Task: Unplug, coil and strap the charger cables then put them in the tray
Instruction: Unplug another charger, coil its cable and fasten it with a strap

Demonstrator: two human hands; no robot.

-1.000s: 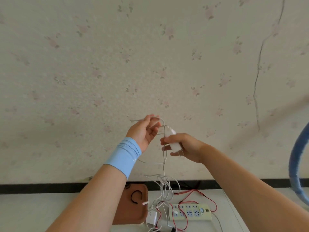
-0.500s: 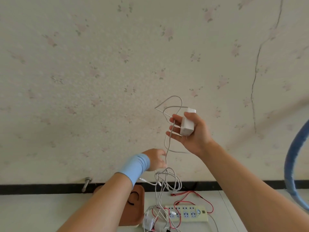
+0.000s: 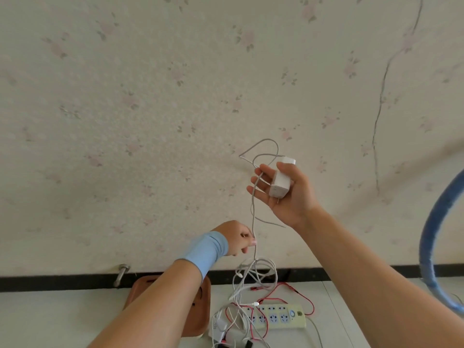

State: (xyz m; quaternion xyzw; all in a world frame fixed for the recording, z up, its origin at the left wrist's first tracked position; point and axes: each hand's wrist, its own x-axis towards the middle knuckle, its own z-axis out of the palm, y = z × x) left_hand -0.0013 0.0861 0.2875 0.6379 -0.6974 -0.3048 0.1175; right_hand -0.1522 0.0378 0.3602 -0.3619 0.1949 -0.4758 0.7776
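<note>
You are working in soft, even light that leaves the pale wall [image 3: 150, 109] bright and a little washed out. A faint diagonal shadow band crosses it at the right. The thin cable [image 3: 253, 197] stays sharp, while the wide lens stretches your right forearm [image 3: 364, 285], and the blue hoop [image 3: 430, 237] at the edge looks soft.

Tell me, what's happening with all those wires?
A person is sorting out a charger. The right hand holds the white charger block up in front of the wall, with its white cable looped over the fingers. The left hand pinches that cable lower down. Below, it hangs into a loose tangle with a red cable by the power strip on the table. The brown tray sits nearby. This cable is not coiled or strapped yet.
</note>
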